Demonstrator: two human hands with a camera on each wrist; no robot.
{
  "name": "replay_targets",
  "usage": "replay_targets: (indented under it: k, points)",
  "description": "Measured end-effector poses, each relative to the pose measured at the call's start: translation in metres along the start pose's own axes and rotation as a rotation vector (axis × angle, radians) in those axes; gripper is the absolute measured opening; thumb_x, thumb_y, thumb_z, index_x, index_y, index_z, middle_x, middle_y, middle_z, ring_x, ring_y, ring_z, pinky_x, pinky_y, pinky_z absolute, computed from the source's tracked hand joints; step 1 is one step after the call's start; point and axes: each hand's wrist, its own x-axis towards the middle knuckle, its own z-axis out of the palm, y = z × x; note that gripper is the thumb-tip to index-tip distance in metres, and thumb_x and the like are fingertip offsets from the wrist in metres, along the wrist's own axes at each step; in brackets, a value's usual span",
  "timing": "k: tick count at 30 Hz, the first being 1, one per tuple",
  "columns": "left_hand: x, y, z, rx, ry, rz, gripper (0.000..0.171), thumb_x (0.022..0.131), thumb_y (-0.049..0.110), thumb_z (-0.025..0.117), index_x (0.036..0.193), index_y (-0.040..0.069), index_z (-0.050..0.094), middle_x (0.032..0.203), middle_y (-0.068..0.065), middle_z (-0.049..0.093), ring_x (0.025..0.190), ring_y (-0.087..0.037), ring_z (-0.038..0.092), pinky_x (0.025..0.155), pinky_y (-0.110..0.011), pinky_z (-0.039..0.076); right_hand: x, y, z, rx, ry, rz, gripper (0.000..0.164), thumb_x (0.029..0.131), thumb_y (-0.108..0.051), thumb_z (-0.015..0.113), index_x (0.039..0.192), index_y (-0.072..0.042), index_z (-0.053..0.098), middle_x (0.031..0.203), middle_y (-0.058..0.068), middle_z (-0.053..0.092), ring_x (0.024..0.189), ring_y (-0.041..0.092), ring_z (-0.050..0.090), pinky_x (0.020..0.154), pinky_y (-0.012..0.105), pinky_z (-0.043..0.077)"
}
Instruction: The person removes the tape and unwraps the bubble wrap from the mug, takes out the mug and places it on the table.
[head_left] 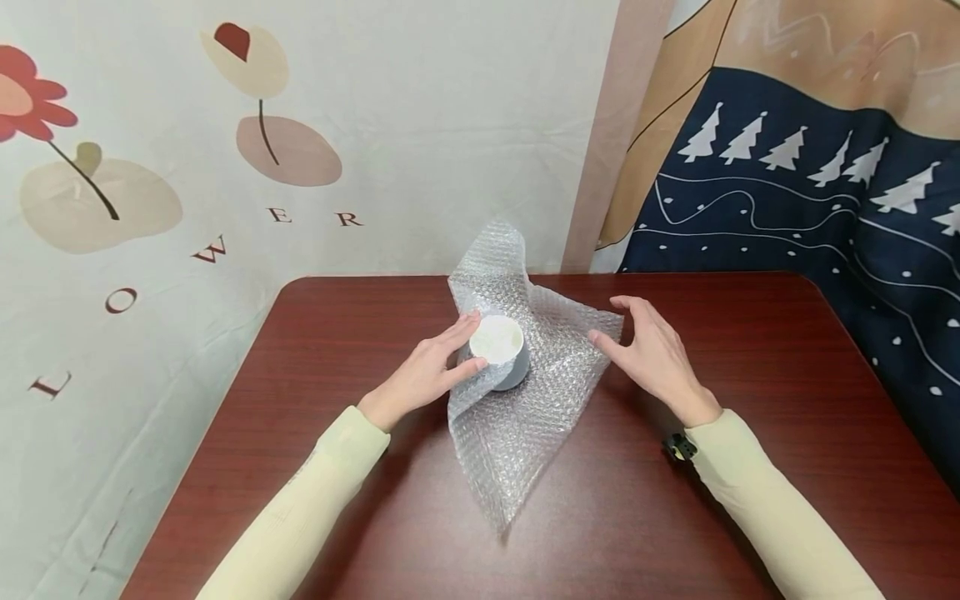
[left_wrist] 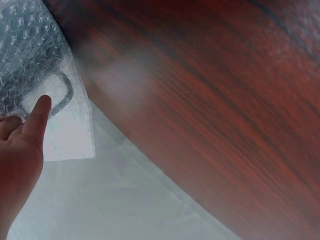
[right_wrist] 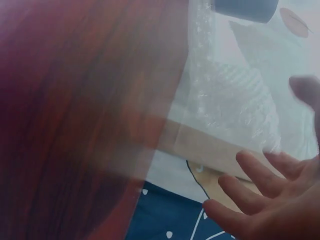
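A grey mug [head_left: 512, 377] with a pale inside stands on a sheet of bubble wrap [head_left: 510, 454], its rim facing up. My left hand [head_left: 420, 375] lies along the mug's left side, fingers and thumb extended, pressing a folded-up flap of wrap against it. Through the wrap in the left wrist view, a curved handle outline [left_wrist: 67, 92] shows under an outstretched finger [left_wrist: 39, 117]. My right hand [head_left: 656, 350] hovers by the raised right corner of the sheet, fingers and thumb spread apart. In the right wrist view, its fingertips [right_wrist: 245, 157] are close to the translucent wrap.
The dark red wooden table [head_left: 322, 333] has rounded far corners. Behind it hangs a pale printed cloth [head_left: 450, 108], with a navy tree-patterned cloth [head_left: 750, 208] at the right. The far point of the wrap rises in front of the pale cloth.
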Motion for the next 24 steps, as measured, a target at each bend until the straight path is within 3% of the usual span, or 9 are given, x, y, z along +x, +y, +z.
replay_targets:
  k: [4, 8, 17, 24]
  points:
    - [0.0, 0.0, 0.001, -0.001, 0.003, 0.005, 0.073, 0.102, 0.037, 0.068, 0.159, 0.002, 0.037, 0.166, -0.009, 0.032, 0.153, -0.026, 0.029, 0.123, -0.048, 0.028, 0.003, 0.001, 0.001, -0.028, 0.093, -0.041, 0.037, 0.098, -0.024, 0.073, 0.127, -0.003, 0.065, 0.119, 0.017, 0.067, 0.103, 0.034, 0.063, 0.086, 0.056, 0.052]
    - [0.0, -0.001, 0.001, -0.002, 0.009, 0.009, 0.073, 0.102, 0.036, 0.068, 0.158, 0.001, 0.038, 0.166, -0.009, 0.032, 0.153, -0.027, 0.03, 0.122, -0.049, 0.029, 0.006, 0.006, 0.0, -0.042, 0.133, -0.043, 0.017, 0.098, -0.016, 0.072, 0.111, -0.005, 0.072, 0.104, 0.014, 0.071, 0.086, 0.031, 0.064, 0.077, 0.049, 0.05]
    - [-0.001, -0.001, 0.001, 0.0, 0.014, 0.013, 0.072, 0.102, 0.035, 0.068, 0.158, 0.002, 0.038, 0.166, -0.009, 0.032, 0.153, -0.026, 0.03, 0.122, -0.048, 0.029, 0.011, 0.021, -0.002, -0.094, 0.112, 0.062, 0.017, 0.099, -0.021, 0.071, 0.108, -0.008, 0.073, 0.091, 0.011, 0.073, 0.066, 0.025, 0.052, 0.062, 0.039, 0.041]
    - [-0.001, 0.0, 0.001, -0.002, 0.011, 0.007, 0.073, 0.102, 0.037, 0.068, 0.158, 0.002, 0.038, 0.166, -0.009, 0.032, 0.154, -0.024, 0.029, 0.122, -0.049, 0.029, 0.012, 0.026, -0.002, -0.132, 0.097, 0.091, 0.017, 0.099, -0.022, 0.071, 0.106, -0.006, 0.073, 0.09, 0.014, 0.074, 0.071, 0.029, 0.058, 0.061, 0.04, 0.042]
